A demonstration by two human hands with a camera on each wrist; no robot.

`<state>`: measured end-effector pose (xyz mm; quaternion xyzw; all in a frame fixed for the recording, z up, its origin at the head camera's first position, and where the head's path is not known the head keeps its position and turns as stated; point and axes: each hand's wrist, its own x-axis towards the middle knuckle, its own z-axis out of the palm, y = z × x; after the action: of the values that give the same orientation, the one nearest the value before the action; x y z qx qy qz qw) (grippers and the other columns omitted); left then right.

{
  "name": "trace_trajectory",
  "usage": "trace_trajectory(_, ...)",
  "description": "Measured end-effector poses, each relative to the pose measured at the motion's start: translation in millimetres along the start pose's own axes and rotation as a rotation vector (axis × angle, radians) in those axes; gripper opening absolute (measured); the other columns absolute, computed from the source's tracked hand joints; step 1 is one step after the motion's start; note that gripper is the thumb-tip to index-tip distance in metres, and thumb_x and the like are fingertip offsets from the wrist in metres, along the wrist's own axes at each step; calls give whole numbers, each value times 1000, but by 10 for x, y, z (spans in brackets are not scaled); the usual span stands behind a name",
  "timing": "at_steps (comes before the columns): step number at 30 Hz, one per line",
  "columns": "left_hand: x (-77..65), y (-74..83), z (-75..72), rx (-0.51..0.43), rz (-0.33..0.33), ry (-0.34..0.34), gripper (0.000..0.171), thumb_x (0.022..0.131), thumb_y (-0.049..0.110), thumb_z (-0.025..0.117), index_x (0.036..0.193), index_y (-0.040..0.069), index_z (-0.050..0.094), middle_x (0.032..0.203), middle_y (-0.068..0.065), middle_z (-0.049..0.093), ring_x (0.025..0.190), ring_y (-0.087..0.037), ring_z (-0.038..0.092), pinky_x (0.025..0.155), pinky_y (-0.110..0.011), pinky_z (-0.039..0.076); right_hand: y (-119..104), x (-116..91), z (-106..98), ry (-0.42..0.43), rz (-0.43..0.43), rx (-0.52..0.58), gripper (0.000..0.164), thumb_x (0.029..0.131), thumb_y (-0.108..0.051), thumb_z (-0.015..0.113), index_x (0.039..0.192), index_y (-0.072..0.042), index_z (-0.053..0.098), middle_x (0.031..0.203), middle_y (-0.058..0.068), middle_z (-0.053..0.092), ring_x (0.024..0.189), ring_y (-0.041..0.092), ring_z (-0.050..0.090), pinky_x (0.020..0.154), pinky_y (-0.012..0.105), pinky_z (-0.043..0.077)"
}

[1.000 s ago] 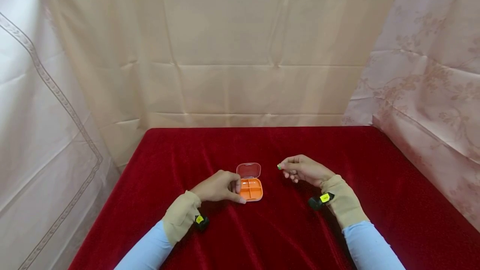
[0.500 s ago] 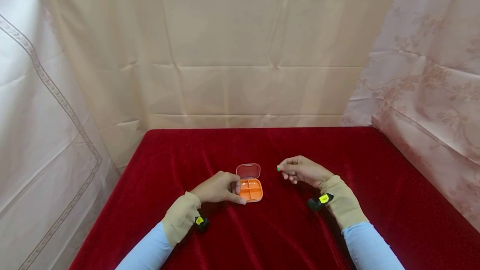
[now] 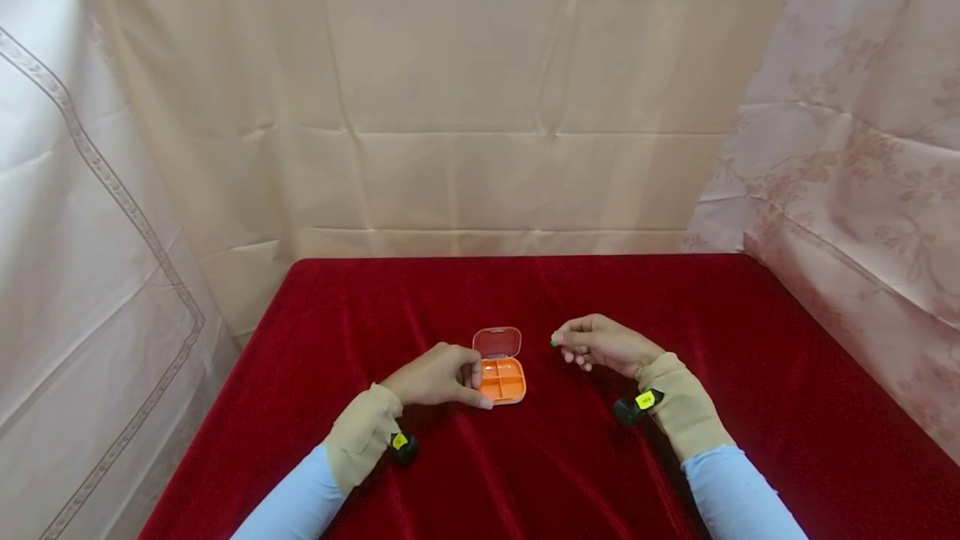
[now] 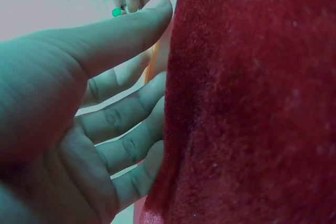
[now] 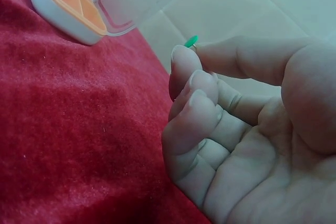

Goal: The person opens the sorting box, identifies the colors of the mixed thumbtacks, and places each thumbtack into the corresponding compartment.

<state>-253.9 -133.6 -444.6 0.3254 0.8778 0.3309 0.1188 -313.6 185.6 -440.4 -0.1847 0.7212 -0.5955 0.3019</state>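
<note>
A small orange pill box with several compartments sits on the table, its clear lid raised at the back. Its white outer side shows in the right wrist view. My left hand grips the box from the left, thumb at the near corner and fingers along the side. Between thumb and index finger, my right hand pinches a green thumbtack, whose flat round head sticks out past the fingertips. This hand is held to the right of the box, apart from it. Most of the tack's pin is hidden by the fingers.
Dark red velvet cloth covers the table. A beige curtain hangs behind the far edge, with pale patterned curtains at left and right. Each wrist wears a beige band with a small black camera.
My right hand has drifted slightly left and nearer, towards the pill box, with the thumbtack still pinched. The left hand and the box have stayed in place.
</note>
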Motion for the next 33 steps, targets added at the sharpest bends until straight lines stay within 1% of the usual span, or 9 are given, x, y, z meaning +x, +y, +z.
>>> trace_trajectory(9, -37, -14, 27, -11, -9, -3, 32, 77, 41, 81, 83, 16, 61, 74, 8, 60, 69, -7, 55, 63, -21, 46, 43, 16, 37, -25, 10, 19, 44, 99, -22, 58, 117, 18, 50, 79, 5, 57, 65, 11, 50, 56, 25, 41)
trace_trajectory(14, -27, -5, 26, -6, 7, 9, 31, 77, 40, 81, 82, 16, 61, 74, 8, 59, 68, -6, 54, 62, -21, 45, 33, 14, 45, -16, -2, -2, 42, 100, -22, 57, 114, 17, 51, 79, 5, 57, 65, 11, 50, 56, 24, 41)
trace_trajectory(23, 6, 40, 2, 5, 5, 11, 31, 78, 39, 81, 82, 15, 61, 73, 8, 59, 67, -6, 53, 61, -20, 44, -8, -1, 62, -26, -2, -10, 44, 99, -22, 57, 116, 19, 51, 79, 6, 57, 66, 11, 50, 56, 24, 41)
trace_trajectory(33, -14, 38, -3, 10, 0, 6, 30, 78, 39, 80, 82, 16, 61, 74, 8, 60, 67, -6, 53, 61, -20, 44, -7, 16, 100, -26, -1, -27, 46, 98, -25, 59, 114, 17, 53, 78, 5, 57, 65, 11, 49, 56, 24, 41)
